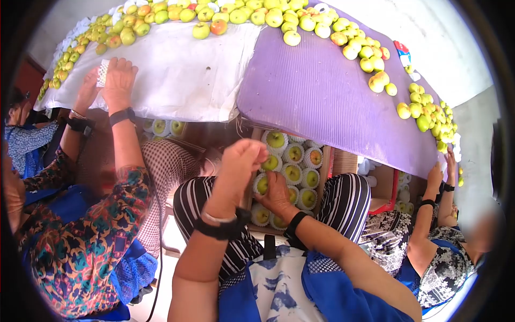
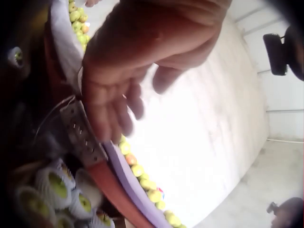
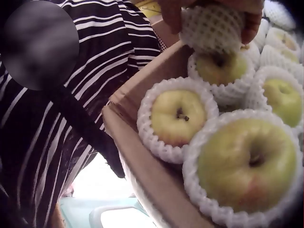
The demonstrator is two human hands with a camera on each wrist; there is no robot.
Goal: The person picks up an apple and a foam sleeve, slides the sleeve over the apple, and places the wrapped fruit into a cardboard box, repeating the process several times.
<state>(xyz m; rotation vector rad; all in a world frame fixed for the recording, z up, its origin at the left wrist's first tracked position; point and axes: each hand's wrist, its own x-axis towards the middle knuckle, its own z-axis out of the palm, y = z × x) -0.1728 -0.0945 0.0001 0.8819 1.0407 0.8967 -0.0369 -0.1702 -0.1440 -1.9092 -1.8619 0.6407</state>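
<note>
My left hand [image 1: 241, 161] is raised over the near left of the carton, below the table edge. In the left wrist view its fingers [image 2: 107, 114] hang loosely curled, with nothing between them. Down in the carton, my right hand [image 1: 278, 194] grips an apple in a white foam net [image 3: 212, 28], fingers and thumb on either side of it. That netted apple sits at the carton's left side, among other netted apples [image 3: 242, 166]. The cardboard carton [image 3: 142, 85] stands between my knees, its apples in rows, most with stems facing up.
A purple ribbed mat [image 1: 332, 102] and a white cover [image 1: 177, 75] top the table ahead, with loose apples [image 1: 292, 37] along the far side. At left, another person's hands [image 1: 118, 83] hold a foam net [image 1: 102, 72]. More people work at right beside a red-edged box [image 1: 383, 188].
</note>
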